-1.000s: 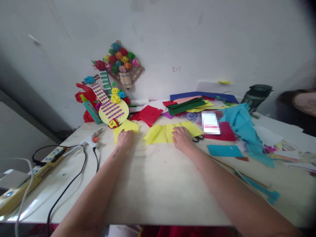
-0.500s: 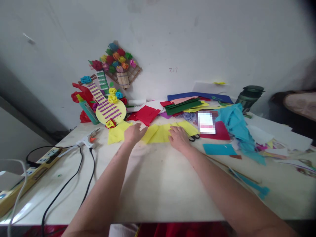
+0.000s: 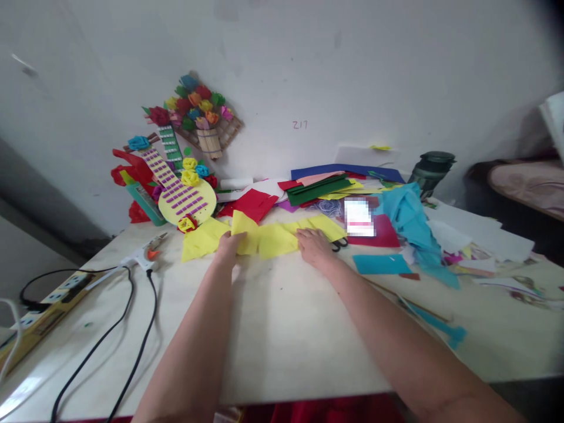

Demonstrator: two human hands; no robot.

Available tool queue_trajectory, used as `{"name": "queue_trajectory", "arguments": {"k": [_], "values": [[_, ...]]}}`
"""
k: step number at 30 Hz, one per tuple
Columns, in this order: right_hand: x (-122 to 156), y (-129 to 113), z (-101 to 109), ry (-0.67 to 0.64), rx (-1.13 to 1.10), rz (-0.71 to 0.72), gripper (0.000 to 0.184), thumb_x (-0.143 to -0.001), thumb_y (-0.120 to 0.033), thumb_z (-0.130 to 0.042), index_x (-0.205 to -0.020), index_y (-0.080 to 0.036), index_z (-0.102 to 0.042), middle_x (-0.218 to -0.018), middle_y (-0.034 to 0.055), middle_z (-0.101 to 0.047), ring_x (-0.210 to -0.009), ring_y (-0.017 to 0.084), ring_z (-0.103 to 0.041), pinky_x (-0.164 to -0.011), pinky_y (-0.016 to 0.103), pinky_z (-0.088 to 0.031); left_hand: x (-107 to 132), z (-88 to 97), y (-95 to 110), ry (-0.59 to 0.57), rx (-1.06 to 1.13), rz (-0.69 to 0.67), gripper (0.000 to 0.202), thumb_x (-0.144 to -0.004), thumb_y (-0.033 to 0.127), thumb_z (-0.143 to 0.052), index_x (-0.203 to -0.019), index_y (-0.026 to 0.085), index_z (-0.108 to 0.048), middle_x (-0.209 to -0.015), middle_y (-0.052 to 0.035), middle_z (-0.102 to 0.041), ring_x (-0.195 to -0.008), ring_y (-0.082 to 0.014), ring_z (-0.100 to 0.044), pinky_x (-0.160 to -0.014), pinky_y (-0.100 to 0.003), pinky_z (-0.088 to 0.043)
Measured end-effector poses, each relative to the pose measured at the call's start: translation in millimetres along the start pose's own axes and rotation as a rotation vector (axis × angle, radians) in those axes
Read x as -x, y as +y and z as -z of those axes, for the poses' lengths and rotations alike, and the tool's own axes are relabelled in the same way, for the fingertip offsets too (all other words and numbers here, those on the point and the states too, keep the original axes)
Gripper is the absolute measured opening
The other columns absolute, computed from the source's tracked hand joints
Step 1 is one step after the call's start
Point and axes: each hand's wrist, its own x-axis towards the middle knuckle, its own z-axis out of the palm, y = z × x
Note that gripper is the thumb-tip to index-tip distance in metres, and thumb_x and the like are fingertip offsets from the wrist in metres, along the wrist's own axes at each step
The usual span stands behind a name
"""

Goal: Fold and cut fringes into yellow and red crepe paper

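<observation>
A long yellow paper sheet (image 3: 275, 238) lies across the far middle of the pale table (image 3: 286, 329). My left hand (image 3: 229, 245) pinches the sheet's left end and holds that corner lifted. My right hand (image 3: 314, 248) lies flat on the sheet's right part, fingers stretched out. A second yellow sheet (image 3: 200, 238) lies just left of my left hand. Black scissors (image 3: 338, 244) peek out from under the paper beside my right hand.
A paper guitar craft (image 3: 178, 191) and a paper flower basket (image 3: 200, 114) lean on the wall. Coloured paper piles (image 3: 335, 185), blue tissue (image 3: 409, 220) and a dark bottle (image 3: 429, 167) fill the right. A glue gun (image 3: 143, 255), a power strip (image 3: 48, 299) and cables lie left.
My left hand left the small yellow sheet, moved right to the long sheet and lifted its left end. My right hand stayed on the sheet. The view shifted right.
</observation>
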Motion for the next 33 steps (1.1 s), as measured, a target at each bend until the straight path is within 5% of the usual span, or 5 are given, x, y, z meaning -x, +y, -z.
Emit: {"name": "queue_trajectory", "arguments": {"k": [11, 18, 22, 27, 33], "values": [[-4.2, 0.9, 0.8, 0.227, -0.013, 0.046, 0.022, -0.077, -0.017, -0.043, -0.084, -0.013, -0.064, -0.102, 0.0103, -0.061, -0.092, 0.021, -0.051, -0.084, 0.032, -0.031, -1.4, -1.8, -4.7, -0.098, 0.386, -0.016, 0.031, -0.053, 0.009, -0.066, -0.082, 0.012, -0.055, -0.071, -0.0072, -0.063, -0.067, -0.0214, -0.062, -0.061, -0.035, -0.052], [0.4, -8.8, 6.7, 0.367, -0.153, 0.092, 0.028, -0.078, -0.026, -0.045, -0.098, -0.012, -0.059, -0.108, 0.0113, -0.059, -0.095, 0.023, -0.049, -0.087, 0.036, -0.030, 11.0, -3.5, -1.0, -0.394, 0.415, -0.209, 0.044, -0.052, 0.020, -0.072, -0.093, 0.013, -0.057, -0.082, -0.0067, -0.064, -0.069, -0.0189, -0.061, -0.065, -0.032, -0.050], [0.3, -23.3, 17.1, 0.330, -0.505, -0.034, 0.034, -0.078, -0.038, -0.045, -0.099, -0.015, -0.058, -0.098, 0.0095, -0.062, -0.086, 0.020, -0.054, -0.080, 0.033, -0.036, 23.2, -14.1, 4.6, -0.538, 0.414, -0.222, 0.050, -0.055, 0.023, -0.072, -0.100, 0.015, -0.055, -0.090, -0.0080, -0.064, -0.074, -0.0197, -0.061, -0.068, -0.033, -0.049], [-13.5, -44.8, 34.2, 0.042, -1.234, -0.387, 0.038, -0.069, -0.053, -0.048, -0.071, -0.016, -0.057, -0.069, 0.0024, -0.061, -0.060, 0.013, -0.054, -0.056, 0.024, -0.039, 35.4, -29.5, 6.4, -0.588, 0.408, -0.190, 0.064, -0.053, 0.023, -0.074, -0.112, 0.017, -0.048, -0.087, -0.0056, -0.062, -0.075, -0.0187, -0.061, -0.071, -0.034, -0.048], [-29.9, -49.8, 17.7, 0.097, -1.342, -0.457, 0.022, -0.059, -0.037, -0.058, -0.061, -0.017, -0.050, -0.052, -0.0044, -0.049, -0.049, 0.010, -0.045, -0.047, 0.022, -0.035, 37.9, -37.4, 3.5, -0.567, 0.399, -0.126, 0.068, -0.051, 0.021, -0.074, -0.113, 0.019, -0.046, -0.083, -0.0033, -0.062, -0.070, -0.0177, -0.061, -0.072, -0.035, -0.048]]}}
